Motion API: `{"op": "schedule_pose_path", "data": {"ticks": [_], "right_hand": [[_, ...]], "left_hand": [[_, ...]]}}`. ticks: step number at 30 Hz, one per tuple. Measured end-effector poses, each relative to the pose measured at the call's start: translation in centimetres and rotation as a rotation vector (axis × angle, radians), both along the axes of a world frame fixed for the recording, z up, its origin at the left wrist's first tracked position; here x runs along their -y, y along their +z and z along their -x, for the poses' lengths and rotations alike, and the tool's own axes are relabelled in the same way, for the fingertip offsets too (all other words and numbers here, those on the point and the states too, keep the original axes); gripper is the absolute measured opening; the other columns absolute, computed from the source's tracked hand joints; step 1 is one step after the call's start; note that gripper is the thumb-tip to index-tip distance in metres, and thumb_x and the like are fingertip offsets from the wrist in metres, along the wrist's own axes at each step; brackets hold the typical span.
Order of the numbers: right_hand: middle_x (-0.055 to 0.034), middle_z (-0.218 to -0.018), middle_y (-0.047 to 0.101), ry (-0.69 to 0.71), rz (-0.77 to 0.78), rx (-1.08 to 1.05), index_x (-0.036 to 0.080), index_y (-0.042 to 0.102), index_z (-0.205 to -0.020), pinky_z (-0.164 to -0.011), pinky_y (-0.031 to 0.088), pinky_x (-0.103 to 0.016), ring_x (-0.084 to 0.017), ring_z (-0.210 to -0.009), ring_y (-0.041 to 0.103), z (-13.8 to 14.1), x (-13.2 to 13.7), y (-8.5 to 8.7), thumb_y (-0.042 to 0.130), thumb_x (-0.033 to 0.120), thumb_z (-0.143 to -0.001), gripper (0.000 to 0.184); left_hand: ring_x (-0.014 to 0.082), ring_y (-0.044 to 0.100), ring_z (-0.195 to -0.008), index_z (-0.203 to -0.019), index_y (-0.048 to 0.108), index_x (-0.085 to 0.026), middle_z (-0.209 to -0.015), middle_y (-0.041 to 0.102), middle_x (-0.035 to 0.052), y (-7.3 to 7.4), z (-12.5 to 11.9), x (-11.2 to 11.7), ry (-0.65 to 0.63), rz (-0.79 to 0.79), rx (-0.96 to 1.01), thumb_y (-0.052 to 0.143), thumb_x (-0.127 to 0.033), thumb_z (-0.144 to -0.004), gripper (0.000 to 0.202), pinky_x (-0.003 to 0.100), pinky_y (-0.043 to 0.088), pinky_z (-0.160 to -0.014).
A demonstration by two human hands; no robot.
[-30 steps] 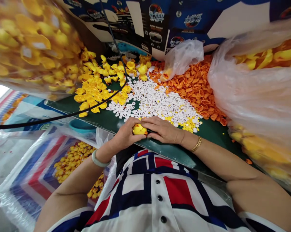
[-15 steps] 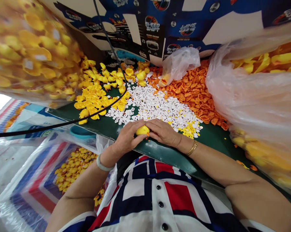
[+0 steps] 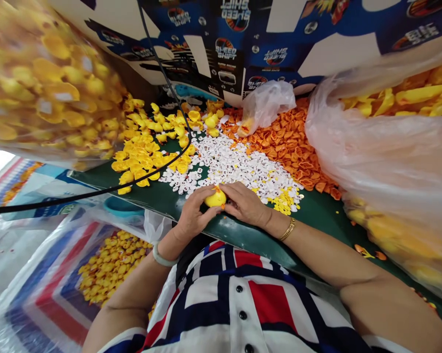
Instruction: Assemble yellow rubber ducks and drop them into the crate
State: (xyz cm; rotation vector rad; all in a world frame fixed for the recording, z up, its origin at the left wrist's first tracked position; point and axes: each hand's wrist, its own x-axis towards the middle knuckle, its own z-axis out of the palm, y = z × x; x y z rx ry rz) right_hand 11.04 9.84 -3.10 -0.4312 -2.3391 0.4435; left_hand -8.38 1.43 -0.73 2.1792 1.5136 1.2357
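Observation:
A yellow toy duck piece (image 3: 215, 198) with a bit of orange on it is held between both hands above the table's near edge. My left hand (image 3: 196, 210) grips it from the left, thumb below and fingers curled over the top. From the right, my right hand (image 3: 245, 203) closes its fingers on the same piece, hiding part of it. Just beyond the hands spreads a heap of small white pieces (image 3: 228, 164) with dark dots. Tiny yellow pieces (image 3: 285, 198) lie by the right wrist.
Orange pieces (image 3: 298, 142) are piled at the back right, yellow duck parts (image 3: 143, 152) at the left. Large clear bags (image 3: 382, 162) flank the table. A black cable (image 3: 133, 182) crosses the left side. Below left, a striped bag (image 3: 55, 289) holds many small ducks.
The yellow piece has turned a little between the hands, and more of it shows. Both hands stay in nearly the same place; the camera view has shifted slightly.

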Motion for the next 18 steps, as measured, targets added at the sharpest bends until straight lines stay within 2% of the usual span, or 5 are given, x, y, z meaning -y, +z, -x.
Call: {"op": "schedule_pose_path", "data": {"ticks": [4, 7, 13, 16, 18], "right_hand": [[-0.0197, -0.121, 0.060, 0.000, -0.072, 0.052, 0.009, 0.034, -0.145, -0.088, 0.051, -0.046, -0.028, -0.103, 0.056, 0.2, 0.1, 0.2, 0.047, 0.034, -0.100, 0.054], [-0.0196, -0.114, 0.062, -0.009, -0.113, 0.082, 0.006, 0.035, -0.144, -0.085, 0.052, -0.045, -0.028, -0.097, 0.056, 0.3, 0.2, 0.2, 0.044, 0.034, -0.100, 0.052], [-0.0194, -0.121, 0.060, 0.019, -0.069, 0.096, 0.009, 0.037, -0.144, -0.090, 0.052, -0.048, -0.029, -0.106, 0.056, 0.3, 0.7, 0.3, 0.048, 0.037, -0.100, 0.054], [-0.0198, -0.131, 0.056, 0.077, -0.059, 0.149, 0.012, 0.042, -0.143, -0.098, 0.049, -0.050, -0.031, -0.118, 0.053, -0.5, 0.7, 0.2, 0.055, 0.042, -0.097, 0.057], [-0.0203, -0.132, 0.056, 0.068, -0.070, 0.175, 0.013, 0.049, -0.138, -0.099, 0.049, -0.052, -0.031, -0.120, 0.053, -0.9, 0.5, 0.0, 0.056, 0.040, -0.096, 0.051]], "left_hand": [[0.0224, 0.061, -0.119, -0.124, 0.058, -0.022, -0.128, 0.062, 0.0132, -0.1, 0.3, 0.0, -0.035, 0.002, 0.014, 0.064, -0.024, -0.090, 0.034, 0.045, 0.051, -0.101], [0.0222, 0.062, -0.116, -0.121, 0.060, -0.022, -0.125, 0.064, 0.0124, -0.5, 0.3, -0.1, 0.007, -0.032, 0.038, 0.064, -0.026, -0.090, 0.031, 0.045, 0.053, -0.098], [0.0228, 0.063, -0.112, -0.119, 0.060, -0.021, -0.121, 0.064, 0.0127, -0.9, -0.1, 0.9, 0.054, -0.062, 0.105, 0.063, -0.029, -0.091, 0.030, 0.045, 0.054, -0.095], [0.0236, 0.062, -0.113, -0.121, 0.057, -0.023, -0.124, 0.062, 0.0120, 0.1, 3.2, 4.7, 0.236, -0.118, 0.089, 0.064, -0.026, -0.089, 0.033, 0.046, 0.054, -0.094], [0.0264, 0.059, -0.116, -0.122, 0.056, -0.023, -0.126, 0.059, 0.0123, 1.1, 7.2, 9.1, 0.516, -0.168, -0.016, 0.065, -0.025, -0.088, 0.035, 0.052, 0.050, -0.098]]}}
